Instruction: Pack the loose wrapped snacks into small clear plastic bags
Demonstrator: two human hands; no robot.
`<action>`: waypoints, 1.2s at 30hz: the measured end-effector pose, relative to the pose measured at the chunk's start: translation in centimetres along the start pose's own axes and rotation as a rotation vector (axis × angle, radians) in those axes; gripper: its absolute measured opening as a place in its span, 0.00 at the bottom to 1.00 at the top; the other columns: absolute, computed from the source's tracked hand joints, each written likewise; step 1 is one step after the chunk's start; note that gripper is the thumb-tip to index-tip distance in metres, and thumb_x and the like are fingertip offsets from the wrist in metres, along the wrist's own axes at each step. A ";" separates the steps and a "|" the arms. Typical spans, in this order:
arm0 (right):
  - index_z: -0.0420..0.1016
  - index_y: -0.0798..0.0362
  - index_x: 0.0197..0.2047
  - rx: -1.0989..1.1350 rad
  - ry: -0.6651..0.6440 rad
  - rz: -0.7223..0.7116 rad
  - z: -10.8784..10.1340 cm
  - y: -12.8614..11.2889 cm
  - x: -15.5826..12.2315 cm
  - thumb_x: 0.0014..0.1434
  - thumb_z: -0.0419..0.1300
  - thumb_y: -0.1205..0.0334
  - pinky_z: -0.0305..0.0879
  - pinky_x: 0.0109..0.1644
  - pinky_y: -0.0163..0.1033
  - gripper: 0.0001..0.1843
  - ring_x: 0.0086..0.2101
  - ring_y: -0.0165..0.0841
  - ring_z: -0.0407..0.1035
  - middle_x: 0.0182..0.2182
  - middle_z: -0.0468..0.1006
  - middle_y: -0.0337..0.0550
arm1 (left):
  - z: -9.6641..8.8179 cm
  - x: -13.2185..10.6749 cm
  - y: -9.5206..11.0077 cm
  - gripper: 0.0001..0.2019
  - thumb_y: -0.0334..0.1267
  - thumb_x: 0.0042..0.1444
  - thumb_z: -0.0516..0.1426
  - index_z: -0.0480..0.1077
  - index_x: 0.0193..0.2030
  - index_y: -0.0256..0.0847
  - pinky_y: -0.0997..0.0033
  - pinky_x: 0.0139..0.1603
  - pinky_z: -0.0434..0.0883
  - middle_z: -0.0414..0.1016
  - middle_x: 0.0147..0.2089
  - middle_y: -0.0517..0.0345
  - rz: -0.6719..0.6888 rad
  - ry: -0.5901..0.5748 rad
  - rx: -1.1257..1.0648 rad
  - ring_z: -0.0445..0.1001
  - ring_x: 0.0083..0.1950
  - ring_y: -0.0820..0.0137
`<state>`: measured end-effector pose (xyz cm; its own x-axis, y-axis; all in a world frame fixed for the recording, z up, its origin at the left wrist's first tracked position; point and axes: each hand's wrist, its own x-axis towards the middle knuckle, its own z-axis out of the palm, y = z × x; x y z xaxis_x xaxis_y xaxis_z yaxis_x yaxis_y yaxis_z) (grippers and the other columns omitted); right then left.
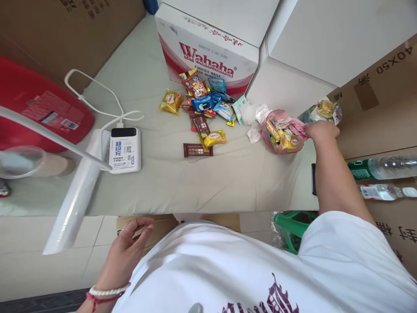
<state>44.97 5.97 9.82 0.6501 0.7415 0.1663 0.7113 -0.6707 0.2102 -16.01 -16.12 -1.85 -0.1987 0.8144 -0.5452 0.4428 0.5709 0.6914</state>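
Observation:
On the right side of the table, my right hand (322, 131) is closed at the right rim of a pink see-through bowl (273, 145). Its fingertips are partly hidden there. Wrapped snacks fill the bowl, and a crumpled pink wrapper (297, 128) lies against the fingers. Just behind that hand is a packet with yellow contents (325, 109). My left hand (134, 238) hangs below the table's front edge, over my lap, fingers loosely curved and apart, holding nothing. Several wrapped snacks (203, 102) are heaped mid-table, with a brown bar (197, 150) nearest me.
A Wahaha water carton (208, 56) stands behind the snacks. On the left are a white power bank (125, 150) with a cable, a plastic roll (73, 200), a cup (35, 161) and a red container (42, 108). Bottles (384, 167) lie at right; a green stool (291, 228) is below.

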 end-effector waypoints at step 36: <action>0.73 0.49 0.30 1.733 -0.826 -0.280 3.7 -9.4 -30.8 0.50 0.75 0.47 0.56 0.29 0.34 0.19 0.24 0.26 0.58 0.26 0.70 0.34 | 11.9 4.5 10.3 0.25 0.60 0.45 0.69 0.70 0.32 0.40 0.74 0.28 0.60 0.67 0.25 0.67 0.326 -0.427 -0.668 0.60 0.25 0.78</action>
<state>19.32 -10.63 -0.87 0.0668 0.9709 -0.2301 -0.0850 -0.2243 -0.9708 -1.87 -7.83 -2.80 0.2543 0.9163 -0.3093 -0.2144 0.3653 0.9059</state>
